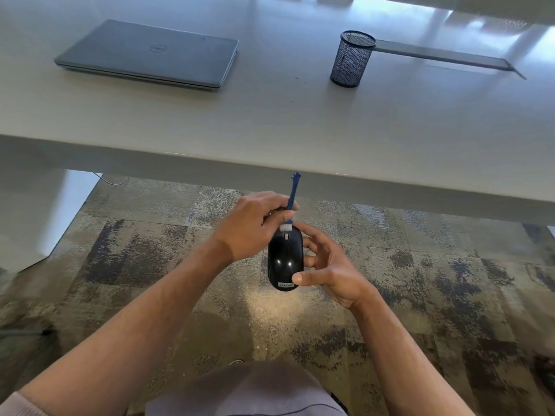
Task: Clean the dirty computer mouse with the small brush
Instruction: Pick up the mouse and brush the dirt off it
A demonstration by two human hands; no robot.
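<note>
A glossy black computer mouse point(284, 259) with a Lenovo label is held in the air in front of the desk edge, above the carpet. My right hand point(329, 267) grips it from the right side, thumb on its near end. My left hand point(253, 225) holds a small blue-handled brush point(292, 195) upright. Its white bristles point(286, 228) press on the mouse's far end by the scroll wheel. The handle's forked tip points up toward the desk edge.
A grey desk point(270, 127) spans the upper view. On it lie a closed grey laptop point(150, 54) at the left and a dark mesh pen cup point(352, 59) at the right. Mottled carpet point(150, 265) lies below. A white desk leg point(39, 217) stands left.
</note>
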